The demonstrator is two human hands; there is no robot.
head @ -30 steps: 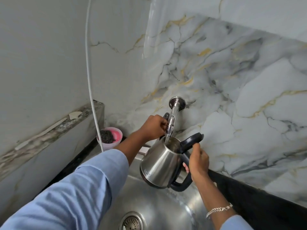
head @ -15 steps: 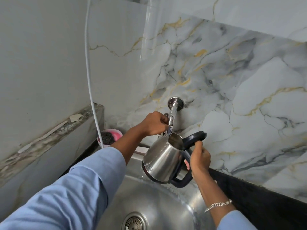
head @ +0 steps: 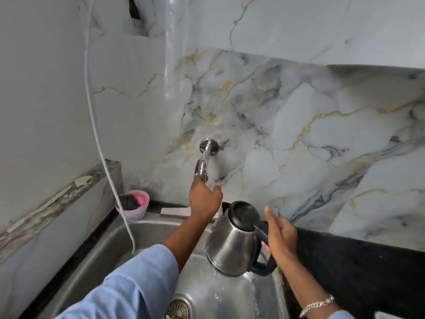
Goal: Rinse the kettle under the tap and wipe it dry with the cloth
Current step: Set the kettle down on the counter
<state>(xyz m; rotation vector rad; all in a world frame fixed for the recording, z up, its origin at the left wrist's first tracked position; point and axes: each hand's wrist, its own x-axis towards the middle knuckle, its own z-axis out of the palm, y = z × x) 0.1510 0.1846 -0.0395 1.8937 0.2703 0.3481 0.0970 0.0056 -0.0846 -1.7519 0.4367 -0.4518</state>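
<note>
The steel kettle (head: pixel 232 242) hangs above the right side of the sink, tilted a little, with its black lid (head: pixel 243 215) down. My right hand (head: pixel 281 236) grips its black handle, the index finger sticking up. Water runs off the kettle's base into the basin. My left hand (head: pixel 204 199) reaches up to the chrome wall tap (head: pixel 203 164), fingers on its lever and thumb spread to the right. The spout is to the upper left of the kettle, apart from it. No cloth is in view.
The steel sink (head: pixel 119 245) has a drain (head: pixel 179 309) at the bottom middle. A pink bowl with a dark scrubber (head: pixel 133 203) sits at the back left corner. A white cord (head: pixel 96 139) hangs down over the sink. Black countertop (head: pixel 356 272) lies to the right.
The kettle has come down and to the right, away from the spout, and its lid, open before, is now down. My left hand stays at the tap.
</note>
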